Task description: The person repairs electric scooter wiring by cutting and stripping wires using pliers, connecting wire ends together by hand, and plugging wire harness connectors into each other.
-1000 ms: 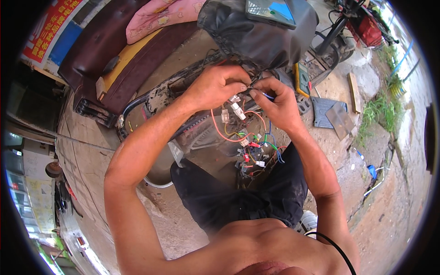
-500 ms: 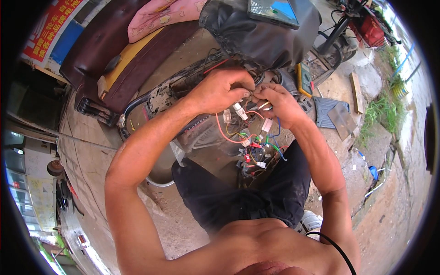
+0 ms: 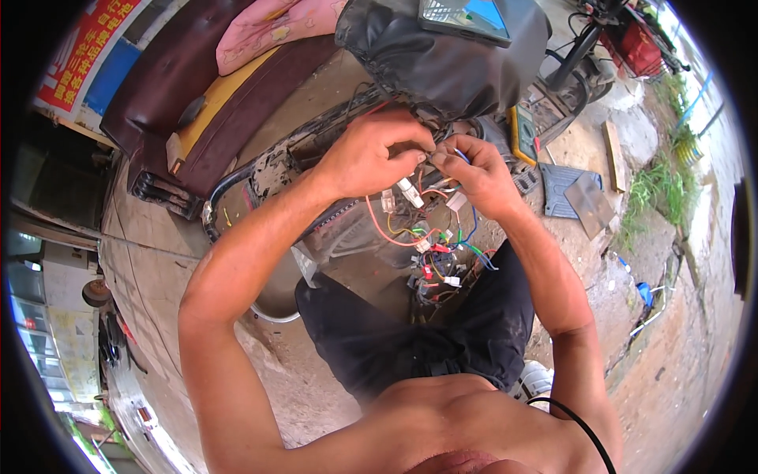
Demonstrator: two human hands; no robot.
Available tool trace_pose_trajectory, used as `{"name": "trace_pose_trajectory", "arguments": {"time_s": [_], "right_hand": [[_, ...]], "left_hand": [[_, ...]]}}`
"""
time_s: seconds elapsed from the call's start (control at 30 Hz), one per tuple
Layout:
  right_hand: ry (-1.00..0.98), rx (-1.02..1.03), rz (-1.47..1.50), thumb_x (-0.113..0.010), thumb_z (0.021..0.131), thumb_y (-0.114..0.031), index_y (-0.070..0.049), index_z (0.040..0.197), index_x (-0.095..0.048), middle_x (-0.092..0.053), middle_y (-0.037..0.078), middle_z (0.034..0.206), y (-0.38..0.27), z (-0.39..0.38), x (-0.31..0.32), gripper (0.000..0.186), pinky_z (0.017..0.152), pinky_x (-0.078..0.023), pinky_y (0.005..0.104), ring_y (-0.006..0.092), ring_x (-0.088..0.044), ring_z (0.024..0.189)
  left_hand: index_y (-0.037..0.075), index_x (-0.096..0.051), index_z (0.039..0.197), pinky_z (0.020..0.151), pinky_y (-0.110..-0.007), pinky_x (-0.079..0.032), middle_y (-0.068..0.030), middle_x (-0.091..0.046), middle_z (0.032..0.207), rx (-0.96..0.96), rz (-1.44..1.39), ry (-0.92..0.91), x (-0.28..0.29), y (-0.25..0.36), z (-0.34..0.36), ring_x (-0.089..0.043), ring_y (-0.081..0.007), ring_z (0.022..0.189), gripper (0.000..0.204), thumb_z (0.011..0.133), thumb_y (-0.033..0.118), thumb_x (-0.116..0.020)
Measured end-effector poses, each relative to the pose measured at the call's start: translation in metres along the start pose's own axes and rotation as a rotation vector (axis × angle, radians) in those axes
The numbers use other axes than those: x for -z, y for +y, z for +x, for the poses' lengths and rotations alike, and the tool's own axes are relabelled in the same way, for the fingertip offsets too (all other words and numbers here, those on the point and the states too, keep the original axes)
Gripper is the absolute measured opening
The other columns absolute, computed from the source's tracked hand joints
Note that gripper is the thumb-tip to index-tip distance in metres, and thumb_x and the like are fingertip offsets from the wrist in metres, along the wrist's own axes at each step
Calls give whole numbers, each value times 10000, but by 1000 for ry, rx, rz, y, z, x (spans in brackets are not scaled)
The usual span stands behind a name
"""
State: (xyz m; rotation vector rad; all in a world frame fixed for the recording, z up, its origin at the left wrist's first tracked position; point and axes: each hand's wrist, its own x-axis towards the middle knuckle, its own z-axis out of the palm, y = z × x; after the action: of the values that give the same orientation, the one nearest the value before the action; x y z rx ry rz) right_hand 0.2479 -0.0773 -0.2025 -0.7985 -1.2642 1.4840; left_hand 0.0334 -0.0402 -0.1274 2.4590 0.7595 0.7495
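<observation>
Above the frame of a partly stripped vehicle, my two hands meet fingertip to fingertip. My left hand is closed in a pinch of thumb and forefinger; what it grips is too small to make out. My right hand is closed too, with a blue wire between its fingers. A white plug connector hangs just under the hands, beside a pinkish wire that loops down. Lower, between my knees, lies a tangle of coloured wires and small connectors.
A black covered seat carries a flat screen device beyond my hands. To the right are a yellow multimeter, a grey plate and a wooden strip. At the far left stands a dark red sofa with a pink cloth.
My right hand has turned slightly and its fingers have shifted; the blue wire now shows between them and runs higher. My left hand keeps its pinch, nearly in place.
</observation>
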Motion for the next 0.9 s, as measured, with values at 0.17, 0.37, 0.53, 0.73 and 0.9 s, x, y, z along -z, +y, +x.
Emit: {"name": "trace_pose_trajectory", "arguments": {"time_s": [0.17, 0.37, 0.53, 0.73, 0.9], "right_hand": [[112, 104, -210, -691, 965, -179, 4, 940, -664, -620, -60, 821, -9, -4, -13, 186, 668, -426, 223, 13, -498, 763], [215, 93, -136, -725, 938, -142, 10, 963, -677, -624, -49, 799, -19, -6, -33, 162, 619, -414, 212, 12, -503, 726], [222, 73, -152, -723, 938, -137, 10, 981, -679, -625, -50, 802, -17, -4, -38, 159, 612, -411, 213, 10, -503, 721], [214, 84, -109, -703, 953, -151, 3, 993, -682, -630, -46, 825, -4, 4, -42, 161, 615, -402, 213, 16, -503, 720], [232, 26, -8, -692, 962, -189, 0, 1007, -687, -625, -41, 836, -7, 6, -41, 194, 632, -396, 218, 28, -500, 729]], "left_hand": [[29, -702, 959, 750, -380, -563, -116, -675, 919, -286, 278, 211, -6, 10, -1, -673, -303, 843, 171, 799, -33, -697], [38, -687, 931, 695, -393, -560, -113, -657, 873, -175, 292, 278, -7, 14, -6, -672, -310, 784, 173, 779, -43, -703], [34, -644, 899, 672, -408, -548, -135, -656, 863, -132, 302, 280, -7, 12, -8, -672, -328, 777, 124, 799, -23, -691], [23, -623, 889, 675, -421, -542, -153, -661, 852, 0, 326, 307, -5, 8, -10, -674, -345, 772, 91, 821, 18, -683], [4, -629, 937, 681, -361, -544, -136, -697, 861, 311, 125, 254, 0, 10, -2, -702, -230, 761, 102, 838, 17, -648]]}}
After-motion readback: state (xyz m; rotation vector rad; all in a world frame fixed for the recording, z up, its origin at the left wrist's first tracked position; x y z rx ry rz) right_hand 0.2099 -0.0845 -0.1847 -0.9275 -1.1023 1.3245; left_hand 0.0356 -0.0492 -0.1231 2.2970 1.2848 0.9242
